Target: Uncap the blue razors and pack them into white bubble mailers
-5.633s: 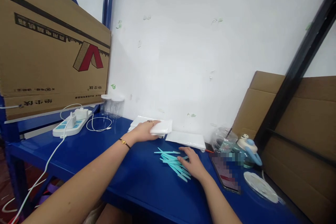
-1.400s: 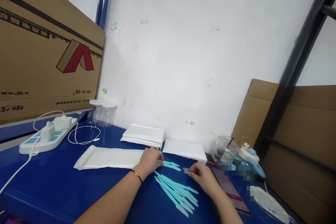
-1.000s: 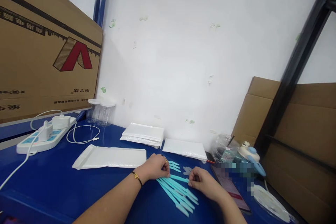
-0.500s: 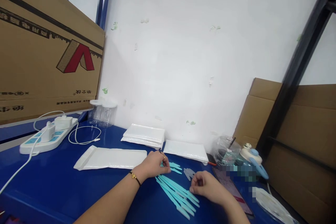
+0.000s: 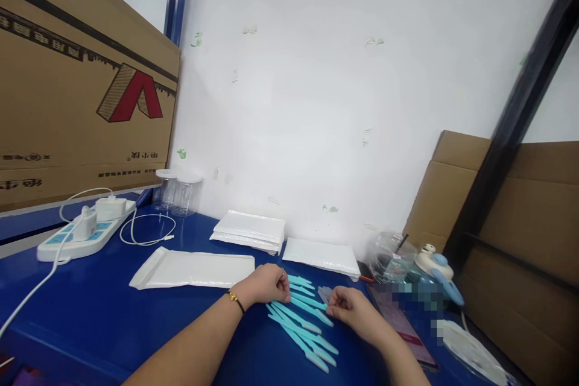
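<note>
Several slim turquoise eyebrow razors (image 5: 301, 338) lie fanned out on the blue table (image 5: 104, 319). My left hand (image 5: 270, 284) is closed in a pinch at the handle end of one razor (image 5: 310, 301) above that fan. At this razor's other end, my right hand (image 5: 355, 312) has its thumb and forefinger pinched together against the tip. A few more turquoise razors (image 5: 301, 282) rest just beyond my left fingers. Small translucent grey pieces (image 5: 324, 294) lie behind my right fingertips, partly hidden.
A white padded envelope (image 5: 194, 269) lies left of my hands. Stacked envelopes (image 5: 248, 230) and another envelope (image 5: 321, 257) sit by the wall. A power strip (image 5: 85, 232) and lidded clear jars (image 5: 186, 195) stand left. At right are a phone-like device (image 5: 402, 329) and a blue bottle (image 5: 432, 277).
Razors under my hands have been spread apart, with a couple shifted away from the lower fan toward the back. My right hand has moved slightly up. The view has shifted a little.
</note>
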`<state>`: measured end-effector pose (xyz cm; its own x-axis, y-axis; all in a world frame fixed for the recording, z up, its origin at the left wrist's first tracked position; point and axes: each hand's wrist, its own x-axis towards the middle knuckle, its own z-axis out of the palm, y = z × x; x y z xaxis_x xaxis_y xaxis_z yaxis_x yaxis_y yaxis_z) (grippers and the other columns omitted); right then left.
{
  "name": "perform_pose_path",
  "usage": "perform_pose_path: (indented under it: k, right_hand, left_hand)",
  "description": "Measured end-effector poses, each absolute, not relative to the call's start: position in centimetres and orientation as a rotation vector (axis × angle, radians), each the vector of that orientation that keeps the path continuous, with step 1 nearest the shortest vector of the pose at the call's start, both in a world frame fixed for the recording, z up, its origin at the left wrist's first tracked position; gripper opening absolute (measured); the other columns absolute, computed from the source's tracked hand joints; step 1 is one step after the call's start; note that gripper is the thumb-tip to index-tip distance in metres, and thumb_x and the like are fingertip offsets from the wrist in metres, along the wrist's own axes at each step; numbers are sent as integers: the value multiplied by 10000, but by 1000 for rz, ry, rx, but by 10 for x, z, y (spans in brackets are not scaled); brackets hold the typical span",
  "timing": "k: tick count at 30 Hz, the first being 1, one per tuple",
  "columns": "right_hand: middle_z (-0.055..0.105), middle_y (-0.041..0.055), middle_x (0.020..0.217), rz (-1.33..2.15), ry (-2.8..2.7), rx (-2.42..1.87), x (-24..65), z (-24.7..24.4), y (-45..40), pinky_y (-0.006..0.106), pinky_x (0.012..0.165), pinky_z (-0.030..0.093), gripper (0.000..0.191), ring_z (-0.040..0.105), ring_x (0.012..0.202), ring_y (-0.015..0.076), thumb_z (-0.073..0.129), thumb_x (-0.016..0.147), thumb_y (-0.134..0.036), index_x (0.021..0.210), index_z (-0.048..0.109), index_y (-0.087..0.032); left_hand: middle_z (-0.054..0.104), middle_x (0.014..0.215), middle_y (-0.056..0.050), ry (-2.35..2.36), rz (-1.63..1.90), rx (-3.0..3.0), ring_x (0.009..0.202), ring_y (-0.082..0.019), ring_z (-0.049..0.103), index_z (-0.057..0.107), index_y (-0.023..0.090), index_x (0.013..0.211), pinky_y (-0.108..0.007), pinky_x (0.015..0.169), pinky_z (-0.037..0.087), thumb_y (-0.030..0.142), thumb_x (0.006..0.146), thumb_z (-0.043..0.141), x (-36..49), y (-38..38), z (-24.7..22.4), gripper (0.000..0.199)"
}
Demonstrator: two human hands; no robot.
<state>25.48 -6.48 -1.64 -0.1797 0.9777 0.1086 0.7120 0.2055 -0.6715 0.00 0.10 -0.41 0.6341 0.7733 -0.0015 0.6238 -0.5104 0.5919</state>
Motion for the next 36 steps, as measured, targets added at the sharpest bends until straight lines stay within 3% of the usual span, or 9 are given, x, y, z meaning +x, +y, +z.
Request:
perform_pose_path:
  k: [6,10,14,17,21,26,32,36]
  right_hand:
    - [530,-49,585,841,-1878,-1525,245,-15,-65,185,401,323,127,433,411,70,597,726,-291,706,534,-183]
    - [510,-51,587,819,-1882,-1457,242,-16,-64,181,426,351,123,446,438,73,584,737,-288,707,527,-183]
    - [496,-52,581,747,-1883,-1485,252,-24,-57,178,434,362,133,452,452,78,573,756,-302,716,523,-185]
    - [534,-34,626,654,-1856,-1585,262,-27,-52,187,433,361,136,460,453,84,586,739,-308,739,536,-182]
    - [575,3,754,452,-1930,-1575,264,-22,-57,209,552,399,120,503,603,116,627,709,-283,743,591,-174]
    - [540,-24,634,733,-2041,-1582,250,-19,-70,188,514,353,106,467,574,110,671,652,-231,704,610,-163]
    - [527,-33,596,600,-1996,-1599,242,-18,-67,184,499,313,32,448,562,104,624,678,-182,687,616,-152]
    - [565,-12,602,460,-1957,-1666,254,-19,-58,203,512,331,60,478,567,122,614,697,-195,657,609,-151]
  left_hand:
    - [630,966,1,1042,585,2431,883,-174,564,664,248,910,-221,699,417,512,682,641,3,-4,-1,350]
    - [672,848,25,1042,563,2518,835,-160,577,691,261,799,-226,725,388,365,746,602,9,-4,-1,147]
    - [690,830,30,1188,630,2533,871,-178,576,695,264,745,-253,752,364,297,735,600,8,3,-2,101]
    - [687,848,24,1315,642,2504,918,-198,564,697,277,745,-275,769,355,294,729,598,0,8,-1,101]
    - [659,895,15,1342,703,2477,913,-202,561,683,292,884,-269,753,368,384,674,663,-7,8,0,230]
    - [663,823,41,1037,556,2552,821,-164,585,702,283,753,-244,766,365,480,644,691,-1,-3,0,226]
    - [664,644,52,1108,426,2557,636,-125,581,693,245,684,-262,775,348,344,664,702,7,-4,-2,102]
    - [682,726,31,1313,548,2562,766,-165,595,684,241,664,-276,752,337,288,674,686,-2,6,1,48]
